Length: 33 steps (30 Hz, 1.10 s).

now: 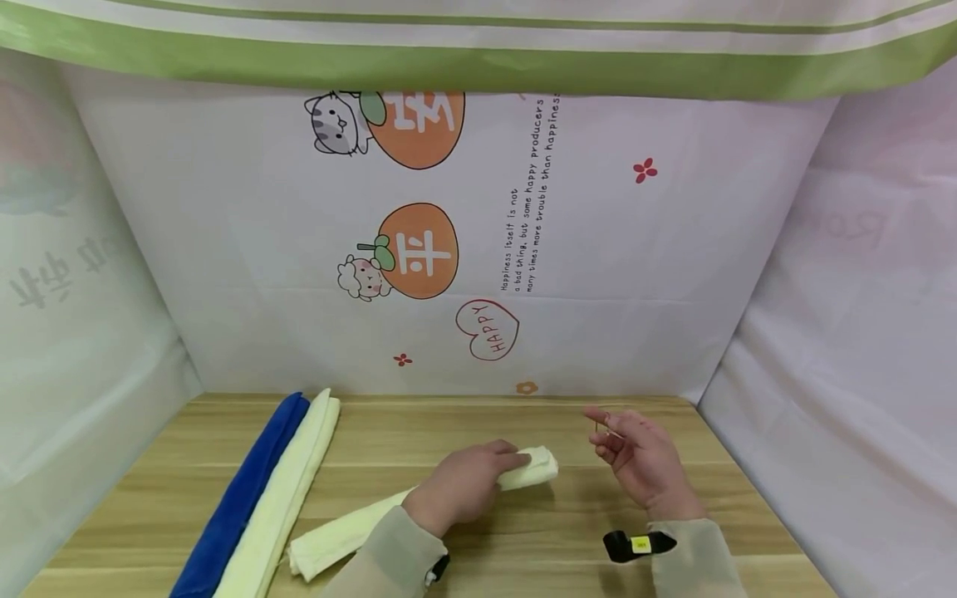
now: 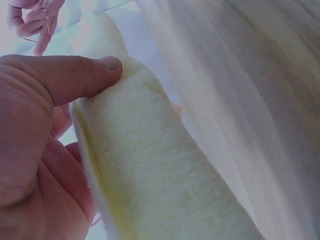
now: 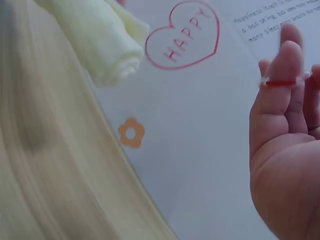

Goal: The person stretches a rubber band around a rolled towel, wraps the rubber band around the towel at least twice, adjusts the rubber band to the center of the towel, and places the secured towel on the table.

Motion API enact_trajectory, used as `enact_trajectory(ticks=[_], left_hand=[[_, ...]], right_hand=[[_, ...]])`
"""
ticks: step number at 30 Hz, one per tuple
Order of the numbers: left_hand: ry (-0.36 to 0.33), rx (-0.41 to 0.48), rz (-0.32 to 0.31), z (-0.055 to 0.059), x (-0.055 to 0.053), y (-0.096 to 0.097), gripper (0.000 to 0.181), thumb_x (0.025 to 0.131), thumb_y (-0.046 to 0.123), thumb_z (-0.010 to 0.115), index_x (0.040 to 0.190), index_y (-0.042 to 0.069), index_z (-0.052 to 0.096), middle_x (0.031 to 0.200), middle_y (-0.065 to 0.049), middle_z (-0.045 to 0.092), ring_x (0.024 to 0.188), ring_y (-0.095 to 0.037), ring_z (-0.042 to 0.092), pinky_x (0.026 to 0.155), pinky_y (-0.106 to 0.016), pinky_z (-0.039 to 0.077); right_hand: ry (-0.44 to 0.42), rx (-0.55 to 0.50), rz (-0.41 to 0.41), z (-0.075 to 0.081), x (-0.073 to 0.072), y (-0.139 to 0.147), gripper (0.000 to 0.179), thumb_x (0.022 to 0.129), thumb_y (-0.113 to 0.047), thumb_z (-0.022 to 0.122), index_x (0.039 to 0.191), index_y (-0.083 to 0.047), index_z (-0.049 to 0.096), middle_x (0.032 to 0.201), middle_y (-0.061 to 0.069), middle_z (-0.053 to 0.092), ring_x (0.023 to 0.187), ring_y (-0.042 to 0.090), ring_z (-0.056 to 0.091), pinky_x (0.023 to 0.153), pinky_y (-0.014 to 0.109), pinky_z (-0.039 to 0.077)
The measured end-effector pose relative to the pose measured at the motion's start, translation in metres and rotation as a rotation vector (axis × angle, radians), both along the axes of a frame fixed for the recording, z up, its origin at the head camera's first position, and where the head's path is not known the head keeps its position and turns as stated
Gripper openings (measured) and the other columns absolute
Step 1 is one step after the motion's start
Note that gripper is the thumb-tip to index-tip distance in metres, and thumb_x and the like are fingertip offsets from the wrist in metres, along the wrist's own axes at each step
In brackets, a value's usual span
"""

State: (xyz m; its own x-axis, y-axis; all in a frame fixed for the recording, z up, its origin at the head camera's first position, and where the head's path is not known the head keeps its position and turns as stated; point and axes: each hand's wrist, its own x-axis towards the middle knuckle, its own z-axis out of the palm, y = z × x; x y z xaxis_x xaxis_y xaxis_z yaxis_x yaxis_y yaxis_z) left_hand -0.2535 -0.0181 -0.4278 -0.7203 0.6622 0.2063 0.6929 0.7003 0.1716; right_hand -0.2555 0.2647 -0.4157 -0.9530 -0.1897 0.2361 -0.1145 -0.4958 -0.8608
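Observation:
My left hand (image 1: 465, 483) grips a rolled pale-yellow towel (image 1: 347, 527) near its far end, thumb on top and fingers underneath. The roll slants over the wooden table, and its coiled end pokes out past the fingertips. Up close in the left wrist view, the thumb presses into the fuzzy towel (image 2: 145, 145). To the right, apart from the roll, my right hand (image 1: 645, 457) is raised with a thin red elastic band (image 3: 280, 83) stretched round its fingers. In the right wrist view the towel's spiral end (image 3: 117, 67) shows at upper left.
On the left of the wooden table (image 1: 598, 548) lie a long blue towel (image 1: 247, 498) and a long pale-yellow towel (image 1: 287, 490), side by side. White printed cloth walls (image 1: 247, 249) enclose the table at the back and both sides. A green-striped cloth edge (image 1: 478, 66) hangs across the top.

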Motion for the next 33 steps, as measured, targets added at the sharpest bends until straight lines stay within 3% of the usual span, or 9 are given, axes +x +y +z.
enact_trajectory(ticks=[5,9,14,18,23,33], left_hand=[[0.01,0.032,-0.006,0.006,0.001,-0.004,0.061,0.087,0.004,0.074,0.141,0.026,0.058,0.136,0.005,0.056,0.118,-0.013,0.058,0.094,-0.032,0.048],[0.011,0.056,-0.003,0.01,0.003,-0.007,0.06,0.087,0.004,0.073,0.141,0.025,0.058,0.138,0.004,0.056,0.122,-0.014,0.056,0.097,-0.033,0.047],[-0.01,0.099,0.029,0.014,0.005,-0.013,0.059,0.088,0.004,0.071,0.142,0.025,0.058,0.139,0.003,0.056,0.123,-0.017,0.055,0.097,-0.037,0.047],[0.002,0.137,0.057,0.018,0.007,-0.019,0.059,0.088,0.003,0.07,0.141,0.025,0.058,0.139,0.002,0.056,0.121,-0.018,0.057,0.094,-0.038,0.049],[0.032,0.165,0.056,0.025,0.012,-0.023,0.057,0.087,0.0,0.069,0.139,0.023,0.061,0.137,0.0,0.058,0.119,-0.019,0.058,0.094,-0.038,0.049],[0.083,0.184,0.008,0.028,0.016,-0.029,0.055,0.087,0.001,0.072,0.136,0.025,0.064,0.137,0.001,0.058,0.118,-0.019,0.059,0.093,-0.038,0.05]], right_hand=[[-0.016,-0.039,0.003,0.006,0.004,-0.007,0.029,0.103,0.005,0.041,0.111,0.003,0.069,0.126,0.013,0.065,0.086,0.017,0.07,0.074,0.027,0.055],[-0.032,0.005,-0.087,0.011,0.007,-0.014,0.027,0.099,0.006,0.053,0.122,0.0,0.067,0.13,0.007,0.063,0.086,0.017,0.07,0.073,0.026,0.056],[-0.094,0.162,-0.254,0.021,0.014,-0.027,0.046,0.096,-0.004,0.066,0.14,-0.002,0.053,0.133,0.003,0.061,0.082,0.021,0.071,0.072,0.029,0.057],[-0.117,0.362,-0.318,0.031,0.021,-0.037,0.058,0.095,-0.012,0.07,0.147,-0.002,0.045,0.142,0.01,0.053,0.093,0.029,0.07,0.079,0.037,0.057],[-0.09,0.537,-0.302,0.039,0.029,-0.043,0.065,0.09,-0.012,0.076,0.147,-0.004,0.046,0.145,0.019,0.046,0.11,0.032,0.063,0.086,0.04,0.054],[-0.072,0.664,-0.204,0.048,0.035,-0.056,0.063,0.085,-0.01,0.08,0.141,-0.004,0.052,0.141,0.023,0.048,0.111,0.035,0.061,0.086,0.042,0.054]])
